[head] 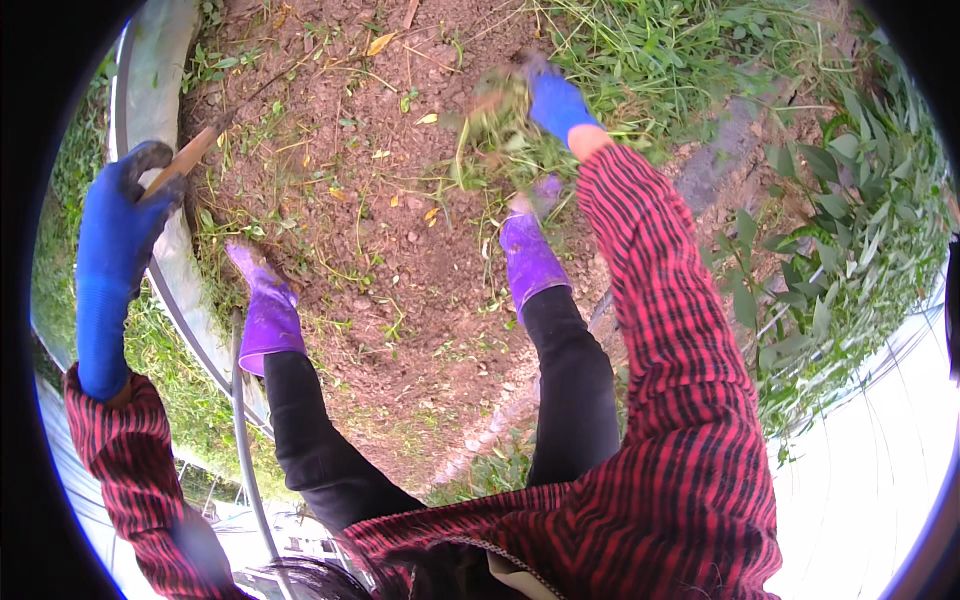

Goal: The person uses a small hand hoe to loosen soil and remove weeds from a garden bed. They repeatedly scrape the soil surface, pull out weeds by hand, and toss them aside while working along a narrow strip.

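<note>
My left hand [124, 217], in a blue knit glove with dark-coated fingers, grips the wooden handle [184, 159] of a hand tool. A thin, dark metal part [259, 91] runs from the handle over the soil; its far end is hard to make out. On the other side, my right hand [556, 101], gloved the same way, is closed at a clump of pulled green weeds [499, 127]. Motion blurs both the fingers and the clump, which hangs above the right purple rubber boot [531, 251]. Bare reddish-brown soil [397, 247] with scattered leaves lies between the hands.
Dense grass [652, 60] grows beyond my right hand. Broad-leaved plants [840, 195] stand farther right. Along the left runs plastic sheeting [161, 67] with a curved edge, near the left purple boot [270, 307]. A metal pole [241, 420] rises beside my left leg.
</note>
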A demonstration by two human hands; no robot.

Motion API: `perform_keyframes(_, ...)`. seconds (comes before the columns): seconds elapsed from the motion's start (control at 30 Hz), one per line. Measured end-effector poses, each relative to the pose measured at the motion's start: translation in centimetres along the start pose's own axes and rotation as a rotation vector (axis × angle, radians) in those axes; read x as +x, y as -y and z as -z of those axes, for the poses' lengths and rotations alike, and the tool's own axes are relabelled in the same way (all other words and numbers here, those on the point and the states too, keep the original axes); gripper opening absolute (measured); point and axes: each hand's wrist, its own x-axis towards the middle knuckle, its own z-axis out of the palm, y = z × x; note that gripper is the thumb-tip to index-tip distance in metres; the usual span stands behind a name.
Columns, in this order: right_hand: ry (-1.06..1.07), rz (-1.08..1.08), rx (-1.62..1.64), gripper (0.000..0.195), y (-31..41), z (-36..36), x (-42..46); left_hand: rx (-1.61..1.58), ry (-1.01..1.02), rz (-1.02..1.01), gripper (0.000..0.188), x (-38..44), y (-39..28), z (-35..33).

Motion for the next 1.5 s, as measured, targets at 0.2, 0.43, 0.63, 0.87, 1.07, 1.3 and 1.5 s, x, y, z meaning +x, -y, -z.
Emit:
perform_keyframes(0.2, 0.167, -0.332, -0.049, 0.038, -5.9, -1.5, 4.8, -0.033, -0.028, 0.072, 0.031, -0.5, 1.7, -0.2)
perform_keyframes(0.43, 0.024, -0.360, 0.035, 0.043, -5.8, -0.5, 2.0, 0.077, -0.115, 0.011, 0.029, -1.1, -0.6, -1.6)
perform_keyframes(0.63, 0.171, -0.373, 0.039, 0.042, -8.0, 0.3, 4.3, 0.117, -0.090, 0.053, 0.029, -0.4, -1.0, -1.9)
perform_keyframes(0.87, 0.080, -0.335, 0.069, 0.034, -5.5, 1.0, 3.4, 0.100, -0.086, 0.065, 0.025, 0.3, -2.1, -1.8)
perform_keyframes(1.07, 0.003, -0.139, -0.009, 0.028, -10.4, 1.8, -4.7, 0.153, -0.110, 0.189, 0.037, 2.2, -6.0, -0.8)
perform_keyframes(1.3, 0.522, -0.827, -0.169, 0.032, -19.3, -7.0, -35.7, 0.284, -0.040, 0.103, 0.031, 1.1, -4.3, -1.4)
perform_keyframes(1.5, -0.024, -0.414, 0.146, 0.029, -18.2, -18.6, -22.9, 0.135, -0.096, -0.090, 0.028, 2.7, -2.4, -0.6)
